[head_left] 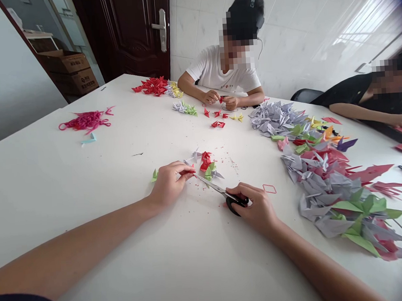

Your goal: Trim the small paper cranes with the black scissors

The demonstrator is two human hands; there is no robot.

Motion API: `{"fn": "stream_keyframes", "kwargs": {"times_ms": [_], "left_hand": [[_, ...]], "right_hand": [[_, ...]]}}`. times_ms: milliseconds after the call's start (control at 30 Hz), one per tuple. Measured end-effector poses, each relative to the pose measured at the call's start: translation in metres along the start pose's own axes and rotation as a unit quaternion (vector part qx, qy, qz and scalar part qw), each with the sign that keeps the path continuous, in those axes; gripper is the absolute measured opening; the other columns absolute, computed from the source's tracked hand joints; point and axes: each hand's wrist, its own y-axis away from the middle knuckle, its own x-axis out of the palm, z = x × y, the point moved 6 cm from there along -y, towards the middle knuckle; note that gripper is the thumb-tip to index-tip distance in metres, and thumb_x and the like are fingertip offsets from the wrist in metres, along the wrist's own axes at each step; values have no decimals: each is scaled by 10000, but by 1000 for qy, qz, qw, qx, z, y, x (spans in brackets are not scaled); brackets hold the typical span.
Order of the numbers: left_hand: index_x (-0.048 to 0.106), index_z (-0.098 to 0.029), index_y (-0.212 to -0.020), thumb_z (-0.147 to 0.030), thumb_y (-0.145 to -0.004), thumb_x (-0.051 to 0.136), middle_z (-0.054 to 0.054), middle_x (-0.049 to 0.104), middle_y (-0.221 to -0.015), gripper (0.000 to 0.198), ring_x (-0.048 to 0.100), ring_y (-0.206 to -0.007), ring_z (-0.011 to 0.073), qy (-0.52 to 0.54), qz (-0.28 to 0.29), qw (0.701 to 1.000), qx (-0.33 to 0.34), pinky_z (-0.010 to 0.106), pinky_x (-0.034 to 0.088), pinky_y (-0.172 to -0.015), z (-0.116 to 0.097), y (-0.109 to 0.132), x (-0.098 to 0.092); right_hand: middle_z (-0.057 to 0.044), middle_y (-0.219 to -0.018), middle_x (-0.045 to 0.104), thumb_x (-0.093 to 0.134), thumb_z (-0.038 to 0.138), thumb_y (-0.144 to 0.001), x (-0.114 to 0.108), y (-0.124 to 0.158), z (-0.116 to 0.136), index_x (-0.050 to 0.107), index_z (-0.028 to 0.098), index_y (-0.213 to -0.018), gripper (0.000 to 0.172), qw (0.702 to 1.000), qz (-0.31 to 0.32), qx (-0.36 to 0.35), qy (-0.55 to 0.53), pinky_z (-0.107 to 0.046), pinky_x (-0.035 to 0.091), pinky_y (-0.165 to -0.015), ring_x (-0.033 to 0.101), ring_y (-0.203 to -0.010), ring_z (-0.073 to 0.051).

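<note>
My left hand (pixel 171 184) rests on the white table (pixel 118 142), its fingers pinched on a small red folded paper piece (pixel 189 171). My right hand (pixel 255 207) grips black-handled scissors (pixel 220 192); the blades point left toward that red piece and their tips reach it. Just behind the blades lies a small cluster of red, green and grey folded pieces (pixel 206 163). A green piece (pixel 154 175) peeks out left of my left hand. A thin red paper loop (pixel 269 189) lies right of my right hand.
A big heap of grey, red and green folded paper (pixel 328 179) fills the right side. A pink strip pile (pixel 85 120) lies far left. A person in a white shirt (pixel 223 74) works opposite; another person's arm (pixel 365 111) rests at right. Red scraps dot the table.
</note>
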Motion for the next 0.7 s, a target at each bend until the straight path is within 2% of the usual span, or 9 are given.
{"fn": "stream_keyframes", "kwargs": {"times_ms": [200, 333, 700], "left_hand": [[789, -183, -906, -234, -832, 675, 74, 766, -901, 145, 705, -808, 195, 14, 6, 999, -47, 319, 587, -749, 2, -1, 1], [789, -174, -911, -243, -813, 693, 75, 765, -898, 154, 715, -808, 197, 34, 7, 997, -74, 318, 595, -751, 5, -2, 2], [776, -168, -989, -255, -775, 713, 86, 768, -959, 240, 739, -827, 214, 97, 6, 984, -151, 360, 613, -806, 13, 0, 5]], "right_hand": [[7, -707, 645, 635, 165, -787, 2, 3, 2, 691, 207, -876, 114, 999, -24, -21, 31, -228, 401, -492, 496, -546, -104], [8, -700, 649, 636, 174, -780, 3, 4, 3, 683, 209, -868, 106, 998, -32, -15, 46, -223, 412, -500, 549, -564, -111], [4, -700, 666, 615, 212, -777, 6, 5, 2, 689, 222, -878, 125, 998, -27, 20, 61, -229, 433, -509, 579, -576, -126]]}}
